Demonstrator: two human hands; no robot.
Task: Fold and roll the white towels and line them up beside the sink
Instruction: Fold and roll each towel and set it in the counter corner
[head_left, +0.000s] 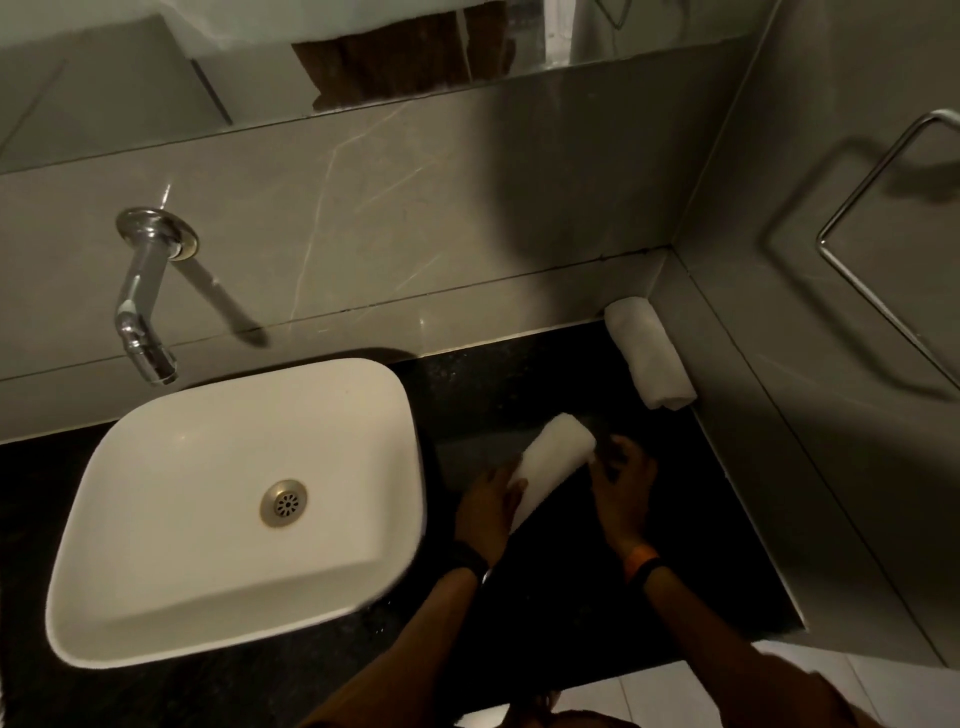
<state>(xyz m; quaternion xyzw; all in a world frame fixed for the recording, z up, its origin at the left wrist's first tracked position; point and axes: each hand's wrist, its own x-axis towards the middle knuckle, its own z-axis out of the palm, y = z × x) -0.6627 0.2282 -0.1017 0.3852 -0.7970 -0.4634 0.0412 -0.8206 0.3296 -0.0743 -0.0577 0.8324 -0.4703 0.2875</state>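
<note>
So you're looking down at a dark speckled surface (519, 384) that runs from under the sink to the right-hand wall, with grey marble-look tiles (415, 208) behind it and a strip of mirror (363, 57) above those. The white vessel sink (182, 519) takes up the left half, drain (283, 503) roughly in the middle, and a chrome spout (141, 306) comes out of the wall and hangs over its back edge. On the right wall there's a chrome towel ring (883, 208), pretty blurred. One rolled towel (649, 358) is already parked in the back right corner, lying flat on the surface and snug along the right wall, well apart from the sink. The second towel roll (553, 467) is between your hands, just right of the sink, tilted so its far end points up and to the right. Your left hand (488, 509) has its grip wrapped around the near end, thumb over the top, so that one's clamped on it. Your right hand (623, 493) is at the far end with fingers curled and the tips touching the end of the roll, but it's dark there and I can't tell if it's really pinching or just resting against it. You've got a dark band (470, 564) on the left wrist and an orange and black one (641, 566) on the right.
</note>
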